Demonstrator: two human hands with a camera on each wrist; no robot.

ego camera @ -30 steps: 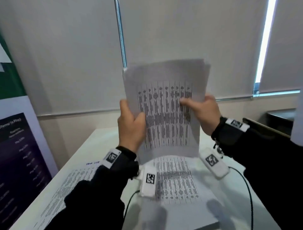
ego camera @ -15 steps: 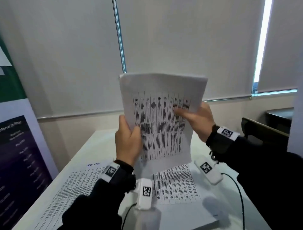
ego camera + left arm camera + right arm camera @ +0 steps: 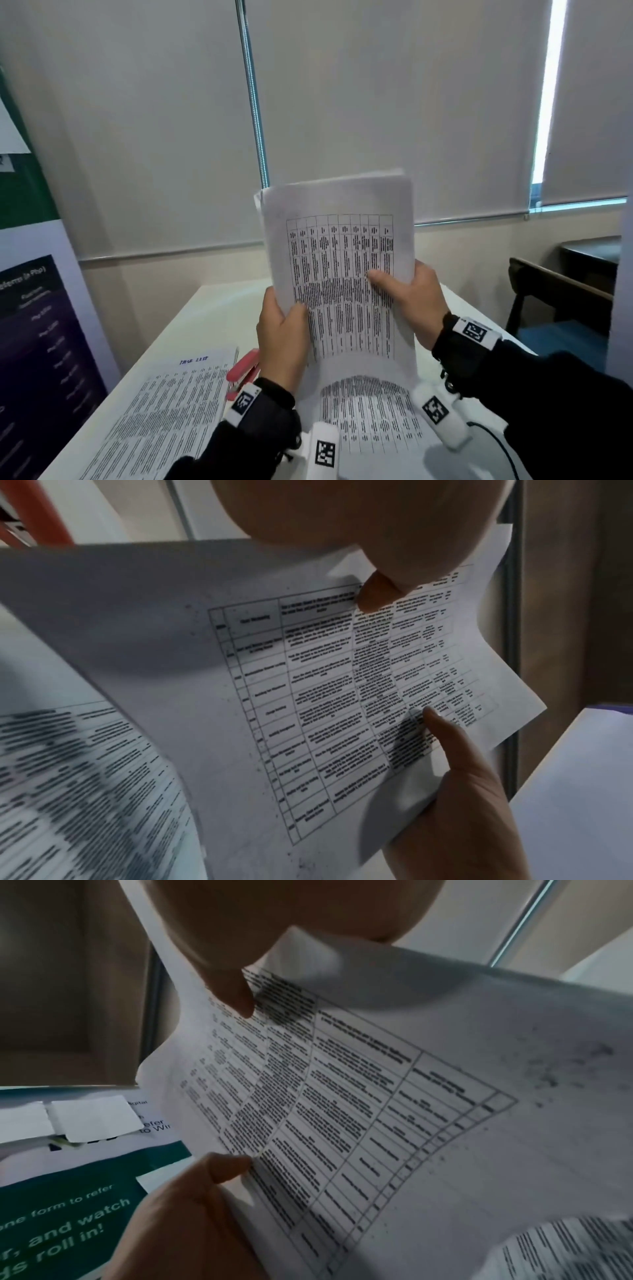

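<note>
A stack of printed sheets [image 3: 339,274] with a ruled table of text stands upright above the white table [image 3: 205,315]. My left hand [image 3: 282,339] grips its left edge, thumb on the front. My right hand [image 3: 414,301] grips the right edge, thumb [image 3: 376,275] pressed on the print. The stack's lower edge hangs close over another printed page [image 3: 370,418] lying flat. In the left wrist view the sheets [image 3: 308,696] fill the frame, with the right hand [image 3: 459,777] at their far edge. The right wrist view shows the sheets [image 3: 377,1096] and the left hand [image 3: 192,1204].
A second printed page [image 3: 164,411] lies on the table at the left, with a red stapler [image 3: 243,371] beside it. A dark banner [image 3: 34,342] stands at the left. A dark chair [image 3: 555,291] stands at the right. A black cable [image 3: 496,442] runs by my right sleeve.
Both hands have brought the stack down toward the table, still upright. The grip on both edges is unchanged.
</note>
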